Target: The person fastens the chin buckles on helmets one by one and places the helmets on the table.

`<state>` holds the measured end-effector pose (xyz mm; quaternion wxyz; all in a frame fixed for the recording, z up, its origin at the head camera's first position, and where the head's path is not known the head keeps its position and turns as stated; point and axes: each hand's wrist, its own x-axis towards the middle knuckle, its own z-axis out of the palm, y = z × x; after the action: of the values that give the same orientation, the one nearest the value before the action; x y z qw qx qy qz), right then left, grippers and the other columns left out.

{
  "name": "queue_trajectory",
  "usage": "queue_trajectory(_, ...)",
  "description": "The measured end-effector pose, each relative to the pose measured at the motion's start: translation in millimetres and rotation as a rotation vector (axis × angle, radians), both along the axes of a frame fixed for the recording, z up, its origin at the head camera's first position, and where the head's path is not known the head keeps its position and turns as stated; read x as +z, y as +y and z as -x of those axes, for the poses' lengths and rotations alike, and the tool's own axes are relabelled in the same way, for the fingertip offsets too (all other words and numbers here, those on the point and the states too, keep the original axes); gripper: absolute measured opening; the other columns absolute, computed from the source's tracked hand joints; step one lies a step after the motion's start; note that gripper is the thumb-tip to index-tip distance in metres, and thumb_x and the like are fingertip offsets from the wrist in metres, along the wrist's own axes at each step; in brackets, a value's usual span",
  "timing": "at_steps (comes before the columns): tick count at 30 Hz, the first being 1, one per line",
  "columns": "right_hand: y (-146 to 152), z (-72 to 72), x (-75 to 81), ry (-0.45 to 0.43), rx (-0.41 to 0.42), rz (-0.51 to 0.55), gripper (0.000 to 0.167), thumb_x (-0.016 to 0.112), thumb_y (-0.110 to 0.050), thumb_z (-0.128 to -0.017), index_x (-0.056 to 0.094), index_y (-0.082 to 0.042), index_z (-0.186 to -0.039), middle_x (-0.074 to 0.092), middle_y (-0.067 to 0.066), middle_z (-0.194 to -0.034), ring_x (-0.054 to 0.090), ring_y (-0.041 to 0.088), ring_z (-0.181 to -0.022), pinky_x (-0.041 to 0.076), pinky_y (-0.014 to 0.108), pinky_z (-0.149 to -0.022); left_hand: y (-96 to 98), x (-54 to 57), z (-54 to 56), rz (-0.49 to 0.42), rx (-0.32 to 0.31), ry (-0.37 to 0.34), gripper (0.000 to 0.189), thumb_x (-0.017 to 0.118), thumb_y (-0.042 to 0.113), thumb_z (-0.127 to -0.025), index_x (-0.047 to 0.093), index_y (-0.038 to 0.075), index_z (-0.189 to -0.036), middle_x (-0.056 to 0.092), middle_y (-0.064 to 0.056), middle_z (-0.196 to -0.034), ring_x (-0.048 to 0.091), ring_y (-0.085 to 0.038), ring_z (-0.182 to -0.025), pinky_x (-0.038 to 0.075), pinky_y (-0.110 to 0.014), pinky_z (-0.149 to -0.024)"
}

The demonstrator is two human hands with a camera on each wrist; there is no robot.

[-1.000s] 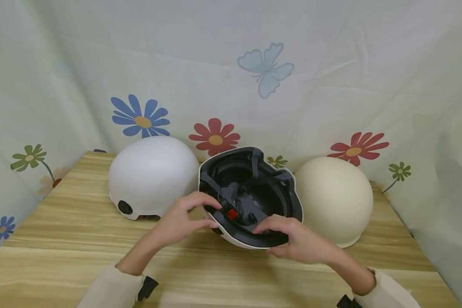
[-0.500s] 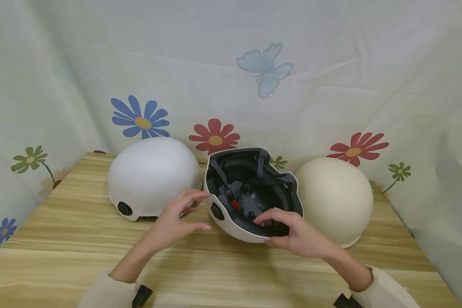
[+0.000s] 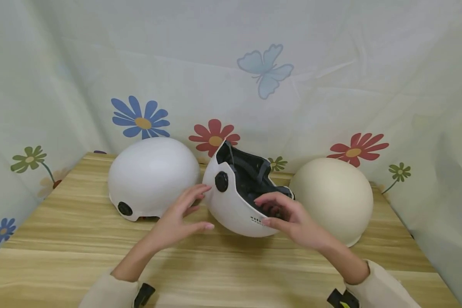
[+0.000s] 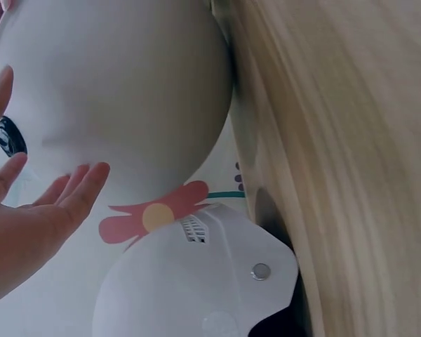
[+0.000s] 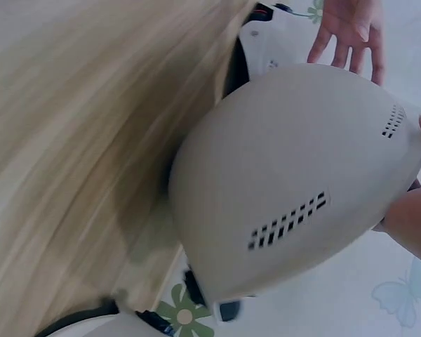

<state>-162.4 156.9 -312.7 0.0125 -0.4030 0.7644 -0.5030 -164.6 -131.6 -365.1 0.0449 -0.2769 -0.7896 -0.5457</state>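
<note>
A cream-white helmet [image 3: 231, 214] stands tilted at the middle of the table, its black-lined opening turned up and to the right. My right hand [image 3: 298, 220] grips its near rim, fingers inside the shell and thumb on the outside. In the right wrist view, vent slots [image 5: 288, 221] show on the shell. My left hand [image 3: 173, 222] is beside the helmet's left side, fingers spread and relaxed. The left wrist view has its fingertips [image 4: 95, 175] close over the shell, near a round black side disc [image 4: 11, 137]. The chin straps are mostly hidden inside.
To the left rests a white helmet [image 3: 154, 175], dome up, close to my left hand. A beige helmet [image 3: 333, 196] sits dome up on the right, behind my right hand. Behind the wooden table [image 3: 215, 273] hangs a flower-printed curtain [image 3: 200, 64].
The middle helmet has rolled and turned to the right, bringing its left side disc into view. My left hand has let go of its rim; my right hand still holds on and has risen slightly.
</note>
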Motion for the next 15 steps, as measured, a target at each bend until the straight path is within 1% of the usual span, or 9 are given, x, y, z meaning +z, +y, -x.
queue_trajectory(3,-1.9,3.1,4.6,-0.040,-0.023,0.055,0.034,0.056,0.011,-0.083,0.050,0.007,-0.116,0.055,0.011,-0.108,0.053,0.019,-0.091,0.047,0.028,-0.077,2.2,3.6,1.4,0.019,0.014,0.010,0.074,0.076,0.023,-0.075,0.037,0.018,-0.138,0.029,-0.007,-0.142,0.035,-0.028,-0.125,0.038,-0.044,-0.096)
queue_trajectory(6,-1.8,5.4,7.9,-0.066,-0.053,0.074,0.033,0.054,0.010,-0.085,0.052,0.007,-0.117,0.056,0.007,-0.108,0.051,0.017,-0.095,0.047,0.026,-0.077,5.5,5.2,4.1,0.043,0.025,0.010,0.073,0.076,0.023,-0.075,0.038,0.017,-0.138,0.029,-0.007,-0.143,0.035,-0.027,-0.126,0.039,-0.044,-0.095)
queue_trajectory(10,0.6,6.6,11.1,-0.087,-0.104,0.064,0.030,0.054,0.007,-0.087,0.055,0.005,-0.117,0.056,0.004,-0.110,0.049,0.018,-0.094,0.046,0.023,-0.076,10.4,4.2,7.6,0.070,0.025,0.004,0.072,0.076,0.023,-0.075,0.040,0.016,-0.137,0.028,-0.008,-0.143,0.036,-0.027,-0.125,0.041,-0.042,-0.094)
queue_trajectory(12,1.9,6.6,13.0,-0.088,-0.148,0.051,0.031,0.054,0.006,-0.087,0.056,0.003,-0.118,0.056,0.003,-0.111,0.048,0.018,-0.094,0.045,0.022,-0.076,12.5,2.9,9.0,0.078,0.020,0.003,0.072,0.076,0.024,-0.075,0.039,0.016,-0.137,0.028,-0.009,-0.143,0.036,-0.027,-0.125,0.042,-0.042,-0.093)
queue_trajectory(15,3.7,6.5,16.0,-0.076,-0.220,0.024,0.031,0.055,0.005,-0.087,0.056,0.002,-0.118,0.057,0.002,-0.108,0.047,0.018,-0.092,0.045,0.022,-0.075,14.2,0.2,10.7,0.082,0.008,0.002,0.073,0.075,0.025,-0.076,0.038,0.016,-0.138,0.026,-0.010,-0.144,0.037,-0.028,-0.124,0.042,-0.043,-0.093)
